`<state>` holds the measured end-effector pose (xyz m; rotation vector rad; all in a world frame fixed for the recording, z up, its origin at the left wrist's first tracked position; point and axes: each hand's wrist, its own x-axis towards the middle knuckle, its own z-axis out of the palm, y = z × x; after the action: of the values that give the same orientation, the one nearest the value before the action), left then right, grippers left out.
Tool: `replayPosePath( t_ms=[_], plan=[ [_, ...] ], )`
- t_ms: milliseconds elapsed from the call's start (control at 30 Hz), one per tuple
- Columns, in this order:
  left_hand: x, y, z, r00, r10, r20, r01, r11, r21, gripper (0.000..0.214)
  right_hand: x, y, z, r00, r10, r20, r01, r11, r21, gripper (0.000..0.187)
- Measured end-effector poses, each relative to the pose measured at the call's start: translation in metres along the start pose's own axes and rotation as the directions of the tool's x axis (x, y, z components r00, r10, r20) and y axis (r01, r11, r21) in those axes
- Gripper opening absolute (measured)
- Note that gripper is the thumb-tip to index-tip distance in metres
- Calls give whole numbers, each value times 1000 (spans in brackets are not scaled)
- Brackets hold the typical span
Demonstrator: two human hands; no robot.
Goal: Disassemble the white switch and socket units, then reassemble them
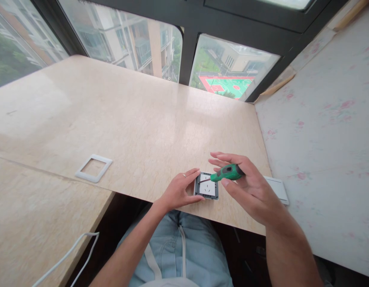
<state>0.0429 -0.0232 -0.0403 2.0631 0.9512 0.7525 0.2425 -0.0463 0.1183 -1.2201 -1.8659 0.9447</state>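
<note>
A wall socket (207, 190) with a white face and dark frame lies face up near the table's front edge. My left hand (182, 189) grips it from the left side, fingers at its far edge and thumb at its near edge. In my right hand (247, 183) is a green and black screwdriver (228, 172), held by the handle between thumb and fingers. Its thin shaft slants down to the left, with the tip at a screw on the left side of the socket's frame. Some right fingers are stretched out past the handle.
A white square cover frame (93, 168) lies on the beige tabletop (136, 131) to the left. A white flat panel (277, 190) rests by the papered wall (318, 139) at right. A white cable (79, 241) hangs near the lower left edge. Windows stand behind.
</note>
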Motion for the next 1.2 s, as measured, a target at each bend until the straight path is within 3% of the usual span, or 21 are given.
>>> replayPosePath(
  t_ms=[100,200,267,433,633,733,833,933,1033,1200],
  plan=[
    [1,1,-1,1000,-8,14,8,1000,-6,83,6,0,5,991,-5,-132,-17,986,-165,32],
    [2,3,-2,1000,-13,21,13,1000,-15,83,12,3,9,949,-93,-300,-31,923,-383,34],
    [2,3,-3,1000,-15,23,16,1000,-16,83,13,3,10,935,-145,-325,-19,891,-454,35],
    [1,1,-1,999,-30,22,31,999,-20,84,7,0,5,968,-126,-218,41,933,-356,31],
    [1,0,0,1000,-22,8,22,1000,-13,85,-1,-5,6,983,-183,-12,174,954,-244,51],
    [1,1,0,1000,-15,17,15,1000,-11,84,1,-6,7,970,-233,-72,197,923,-331,38],
    [1,1,-1,999,-18,30,19,1000,-11,83,5,-4,6,946,-259,-193,133,858,-497,16],
    [1,0,-1,999,-20,28,20,1000,-7,85,7,1,2,949,-213,-233,54,836,-545,22],
    [1,1,-1,1000,-17,20,17,1000,-7,85,3,3,-1,973,-107,-205,12,910,-415,34],
    [1,1,-1,1000,-14,10,14,1000,-11,84,-5,-2,-5,1000,-19,-22,15,988,-152,46]
  ],
)
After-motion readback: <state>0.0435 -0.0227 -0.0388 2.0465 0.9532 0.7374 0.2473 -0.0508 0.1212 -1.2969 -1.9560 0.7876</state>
